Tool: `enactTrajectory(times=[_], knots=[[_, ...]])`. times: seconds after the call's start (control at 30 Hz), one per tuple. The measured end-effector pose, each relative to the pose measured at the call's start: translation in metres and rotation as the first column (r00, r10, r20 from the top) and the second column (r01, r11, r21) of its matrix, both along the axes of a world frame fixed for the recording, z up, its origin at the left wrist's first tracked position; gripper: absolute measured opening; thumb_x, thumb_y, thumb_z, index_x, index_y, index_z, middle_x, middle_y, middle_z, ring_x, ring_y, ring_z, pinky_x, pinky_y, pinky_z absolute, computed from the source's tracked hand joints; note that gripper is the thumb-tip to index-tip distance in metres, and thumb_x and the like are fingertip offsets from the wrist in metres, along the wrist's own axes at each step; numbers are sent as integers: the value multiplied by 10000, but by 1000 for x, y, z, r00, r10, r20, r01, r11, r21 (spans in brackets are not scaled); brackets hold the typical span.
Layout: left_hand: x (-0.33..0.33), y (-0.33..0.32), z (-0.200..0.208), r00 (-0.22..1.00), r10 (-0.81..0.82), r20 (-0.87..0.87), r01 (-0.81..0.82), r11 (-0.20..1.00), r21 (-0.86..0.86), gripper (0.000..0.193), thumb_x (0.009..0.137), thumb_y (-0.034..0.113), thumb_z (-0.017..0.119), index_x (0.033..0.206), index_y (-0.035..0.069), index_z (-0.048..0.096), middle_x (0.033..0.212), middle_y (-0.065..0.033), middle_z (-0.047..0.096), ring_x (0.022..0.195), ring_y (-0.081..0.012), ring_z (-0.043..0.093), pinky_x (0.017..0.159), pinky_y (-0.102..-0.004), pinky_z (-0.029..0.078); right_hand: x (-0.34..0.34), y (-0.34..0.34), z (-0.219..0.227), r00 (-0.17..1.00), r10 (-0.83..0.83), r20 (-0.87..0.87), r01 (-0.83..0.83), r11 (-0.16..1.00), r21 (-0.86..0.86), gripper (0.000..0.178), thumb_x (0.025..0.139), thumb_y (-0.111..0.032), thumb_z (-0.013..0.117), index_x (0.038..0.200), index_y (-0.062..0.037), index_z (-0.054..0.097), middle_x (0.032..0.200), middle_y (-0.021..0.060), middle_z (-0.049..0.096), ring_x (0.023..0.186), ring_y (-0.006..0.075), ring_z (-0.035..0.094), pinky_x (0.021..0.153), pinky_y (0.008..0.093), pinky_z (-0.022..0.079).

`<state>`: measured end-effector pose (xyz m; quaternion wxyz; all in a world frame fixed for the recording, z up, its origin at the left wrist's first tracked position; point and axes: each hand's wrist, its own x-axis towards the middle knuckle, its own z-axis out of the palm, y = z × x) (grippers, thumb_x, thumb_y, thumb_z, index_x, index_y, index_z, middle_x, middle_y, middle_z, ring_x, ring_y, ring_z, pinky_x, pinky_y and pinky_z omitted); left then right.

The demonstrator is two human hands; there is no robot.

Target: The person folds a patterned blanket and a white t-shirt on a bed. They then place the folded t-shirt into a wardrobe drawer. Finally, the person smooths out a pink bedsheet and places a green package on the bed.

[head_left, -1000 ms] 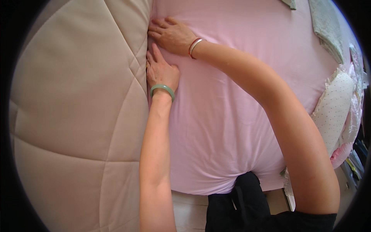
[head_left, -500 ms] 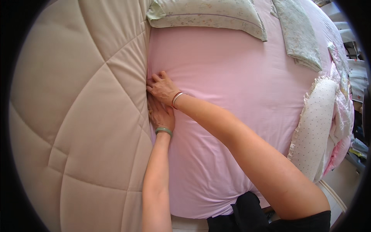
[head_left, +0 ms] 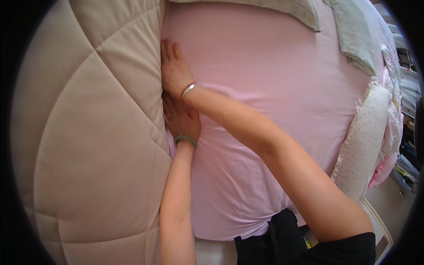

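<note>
My right hand [head_left: 173,70] lies flat on the pink bedsheet [head_left: 265,88], fingers together, pressed along the seam where the sheet meets the beige quilted headboard [head_left: 88,132]. A thin red and silver bracelet circles its wrist. My left hand [head_left: 180,119] lies just below it, partly under my right wrist, fingers pushed against the same seam; it wears a green bangle. Both hands press on the sheet; whether fingers pinch it is hidden.
A grey-green floral pillow [head_left: 282,9] lies at the top edge, and a folded cloth [head_left: 353,35] to its right. A white dotted frilled cushion [head_left: 366,137] sits at the bed's right edge. Floor and clutter show at the far right.
The view has shifted, so the pillows sit higher in frame. My right hand has slid farther up along the seam and my left hand has followed it.
</note>
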<state>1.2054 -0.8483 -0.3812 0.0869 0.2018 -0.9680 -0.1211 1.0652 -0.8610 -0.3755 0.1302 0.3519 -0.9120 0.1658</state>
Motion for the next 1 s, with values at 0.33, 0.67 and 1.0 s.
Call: enactTrajectory(times=[0.33, 0.67, 1.0], knots=[[3, -2, 5, 999, -14, -42, 13, 1000, -23, 659, 824, 133, 469, 1427, -31, 258, 1500, -212, 243, 1379, -388, 249, 1127, -457, 218, -132, 88, 120, 209, 539, 816, 677, 523, -518, 607, 880, -485, 594, 1086, 86, 571, 1107, 215, 620, 821, 224, 678, 557, 300, 562], [4, 0, 8, 998, 8, -56, -7, 1000, 6, 635, 833, 107, 442, 1429, -22, 266, 1504, -202, 251, 1382, -368, 263, 1119, -453, 230, -158, 20, 48, 981, 192, 20, -193, 972, 133, 408, 806, -188, 556, 1198, -75, 552, 1281, 133, 526, 1284, 264, 421, 1072, 409, 301], [14, -7, -4, 994, -3, -107, -11, 992, -126, 600, 862, 157, 447, 1422, -6, 305, 1501, -185, 278, 1379, -340, 285, 1111, -427, 259, -33, 163, 30, 904, 426, -35, -427, 904, -33, 444, 911, -350, 513, 1341, -238, 501, 1460, 60, 400, 1389, 226, 292, 1125, 489, 181]])
